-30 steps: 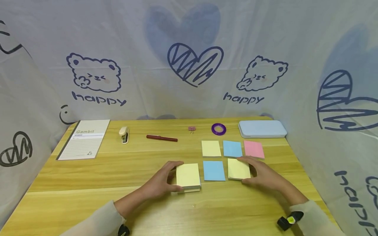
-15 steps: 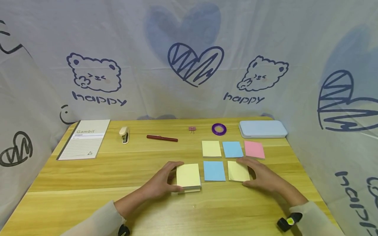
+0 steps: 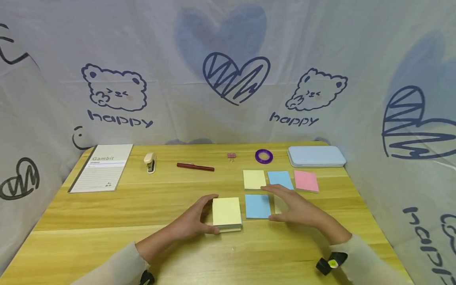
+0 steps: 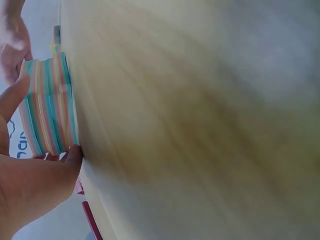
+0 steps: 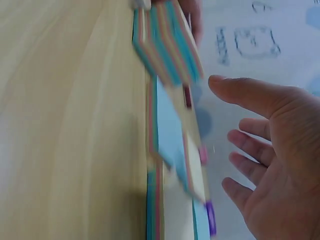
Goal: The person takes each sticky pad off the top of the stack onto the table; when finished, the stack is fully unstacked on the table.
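My left hand (image 3: 192, 222) holds a thick stack of sticky notes (image 3: 227, 211), thumb at its near side and fingers at the far side. The stack has a yellow top and striped, many-coloured sides (image 4: 47, 107). My right hand (image 3: 299, 208) is spread above the pads right of the stack, holding nothing; its fingers (image 5: 252, 145) are apart in the right wrist view. Beside the stack lies a blue sticky-note pad (image 3: 257, 206). A yellow pad (image 3: 279, 205) is mostly hidden under the right hand. Behind them sit yellow (image 3: 254, 179), blue (image 3: 280, 180) and pink (image 3: 306, 181) pads.
Along the back of the wooden table stand a notebook (image 3: 101, 168), a stapler (image 3: 150, 163), a dark red pen (image 3: 195, 167), a pink binder clip (image 3: 231, 156), a purple tape roll (image 3: 257, 156) and a pale blue case (image 3: 316, 156). Printed cloth hangs behind and at both sides.
My right hand has let go of the yellow pad and moved left over it toward the blue pad. That yellow pad was straightened slightly earlier. The left hand stays at the stack.
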Demonstrator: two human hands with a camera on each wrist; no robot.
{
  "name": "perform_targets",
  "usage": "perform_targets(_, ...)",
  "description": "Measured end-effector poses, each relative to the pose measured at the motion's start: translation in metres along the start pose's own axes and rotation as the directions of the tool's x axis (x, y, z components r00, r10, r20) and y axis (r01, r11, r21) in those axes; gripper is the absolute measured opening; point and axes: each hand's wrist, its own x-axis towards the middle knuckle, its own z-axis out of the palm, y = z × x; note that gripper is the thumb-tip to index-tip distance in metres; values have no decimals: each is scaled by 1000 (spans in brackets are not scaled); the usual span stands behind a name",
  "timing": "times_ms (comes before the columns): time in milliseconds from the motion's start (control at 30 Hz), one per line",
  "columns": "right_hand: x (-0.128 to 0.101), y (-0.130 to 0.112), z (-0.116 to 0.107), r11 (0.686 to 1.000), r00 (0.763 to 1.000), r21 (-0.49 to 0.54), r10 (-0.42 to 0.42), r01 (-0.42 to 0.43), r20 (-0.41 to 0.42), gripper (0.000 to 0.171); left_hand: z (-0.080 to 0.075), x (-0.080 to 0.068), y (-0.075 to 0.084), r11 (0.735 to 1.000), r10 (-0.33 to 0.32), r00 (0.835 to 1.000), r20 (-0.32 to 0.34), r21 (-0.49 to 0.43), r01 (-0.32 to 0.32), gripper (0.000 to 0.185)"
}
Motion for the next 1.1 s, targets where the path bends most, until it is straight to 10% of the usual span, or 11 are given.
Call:
perform_targets(433,54,-50,49,994,987,50,-98,93,125,96,2,2,-4,999,34,999,-3,31,-34,90)
perform_targets(1100,50,-53,53,998,995,21,-65,64,81,90,4,3,-3,999,29,999,-15,42,-28,88)
